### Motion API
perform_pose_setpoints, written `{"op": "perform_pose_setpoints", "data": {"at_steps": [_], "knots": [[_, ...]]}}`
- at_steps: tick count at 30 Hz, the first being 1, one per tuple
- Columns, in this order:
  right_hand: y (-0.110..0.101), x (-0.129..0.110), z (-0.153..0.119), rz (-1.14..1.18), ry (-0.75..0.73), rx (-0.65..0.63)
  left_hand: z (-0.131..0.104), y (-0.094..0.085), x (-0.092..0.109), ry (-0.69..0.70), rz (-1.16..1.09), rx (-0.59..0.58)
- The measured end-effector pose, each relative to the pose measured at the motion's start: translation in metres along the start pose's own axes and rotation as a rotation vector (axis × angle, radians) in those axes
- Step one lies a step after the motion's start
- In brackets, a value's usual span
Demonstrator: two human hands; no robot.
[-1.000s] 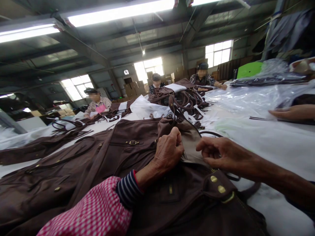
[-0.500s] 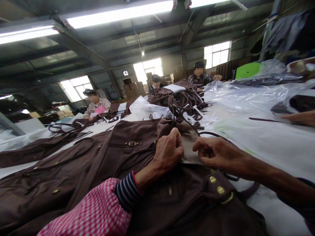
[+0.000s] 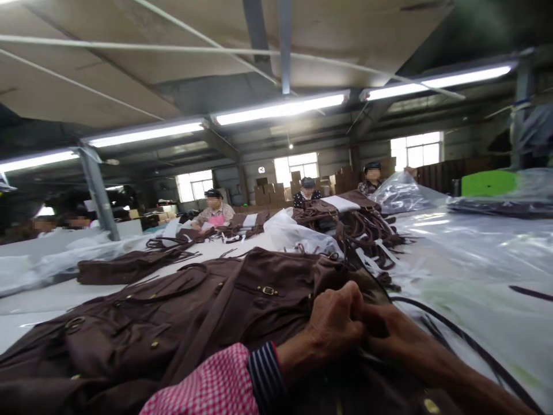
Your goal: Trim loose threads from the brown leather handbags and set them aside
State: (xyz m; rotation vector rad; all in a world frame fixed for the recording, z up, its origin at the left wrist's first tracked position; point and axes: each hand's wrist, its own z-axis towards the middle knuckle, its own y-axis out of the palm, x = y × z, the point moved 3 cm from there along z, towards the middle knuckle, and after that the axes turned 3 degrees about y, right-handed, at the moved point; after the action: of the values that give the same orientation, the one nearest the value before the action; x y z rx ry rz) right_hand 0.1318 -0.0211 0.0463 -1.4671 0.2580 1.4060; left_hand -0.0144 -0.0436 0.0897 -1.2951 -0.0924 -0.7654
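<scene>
A dark brown bag (image 3: 280,268) with a small gold buckle (image 3: 268,290) lies in front of me, its opened top partly covered by my hands. My left hand (image 3: 334,317), below a striped cuff and pink checked sleeve, is closed with its fingers on the bag's edge. My right hand (image 3: 389,331) meets it from the right, fingers bent and pressed together at the left fingertips. Whatever is pinched between the two hands is hidden. A thin dark strap (image 3: 458,331) curves out to the right of my right hand.
More brown bags (image 3: 185,308) lie on the left. Ahead stands a pile of bags with looped straps (image 3: 371,225), beside white wrapping (image 3: 294,230). Clear plastic sheeting (image 3: 488,236) covers the right of the table. Several people, one in a patterned top (image 3: 224,213), are beyond the table.
My right hand has moved left and now meets my left hand at the bag's opening. The view has tilted upward and left. Another person's hand at the right edge is out of view.
</scene>
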Motion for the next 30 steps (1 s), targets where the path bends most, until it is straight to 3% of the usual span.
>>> {"op": "perform_pose_setpoints", "data": {"at_steps": [5, 10, 14, 21, 26, 30], "knots": [[0.009, 0.001, 0.006, 0.079, 0.067, -0.035, 0.000, -0.005, 0.002, 0.054, 0.163, -0.091], [0.009, 0.012, 0.002, 0.075, 0.114, 0.069, 0.006, -0.001, -0.005, 0.339, 0.505, -0.282], [0.008, 0.009, -0.003, 0.046, 0.083, 0.150, 0.012, 0.002, -0.012, 0.361, 0.560, -0.417], [0.007, 0.006, -0.007, -0.043, 0.027, 0.245, 0.012, -0.007, -0.009, 0.286, 0.389, -0.317], [-0.004, 0.004, -0.009, -0.193, -0.022, 0.198, 0.016, -0.006, -0.011, 0.294, 0.395, -0.245], [-0.022, -0.003, -0.021, -0.354, -0.010, 0.137, 0.024, -0.012, -0.015, 0.236, 0.169, -0.236]]}}
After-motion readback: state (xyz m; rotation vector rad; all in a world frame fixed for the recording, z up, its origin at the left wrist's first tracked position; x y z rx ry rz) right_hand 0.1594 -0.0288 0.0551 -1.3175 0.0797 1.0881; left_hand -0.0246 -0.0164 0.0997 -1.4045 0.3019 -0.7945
